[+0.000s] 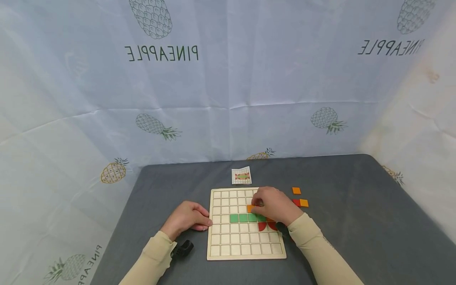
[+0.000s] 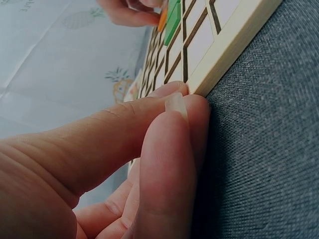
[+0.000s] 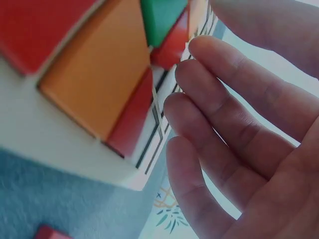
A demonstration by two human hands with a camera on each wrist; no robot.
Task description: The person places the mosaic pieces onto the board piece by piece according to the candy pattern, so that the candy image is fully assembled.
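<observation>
A pale wooden grid board (image 1: 249, 254) lies on the grey table. My left hand (image 1: 187, 217) holds its left edge with thumb and fingertips; the left wrist view shows thumb and fingers (image 2: 164, 149) close together there. My right hand (image 1: 272, 204) is over the board's upper right part, its fingertips touching an orange square tile (image 1: 249, 208) lying in a cell. In the right wrist view those fingers (image 3: 219, 94) look fairly straight. Several green square tiles (image 1: 243, 218) form a row. Red curved tiles (image 1: 262, 226) lie below its right end; the hand hides part of the board.
Right of the board lie a loose orange tile (image 1: 296, 190), and a red tile (image 1: 296, 202) beside a yellow-orange tile (image 1: 304, 203). A small pattern card (image 1: 241, 175) sits behind the board. Pineapple-print cloth (image 1: 228, 79) hangs around the table.
</observation>
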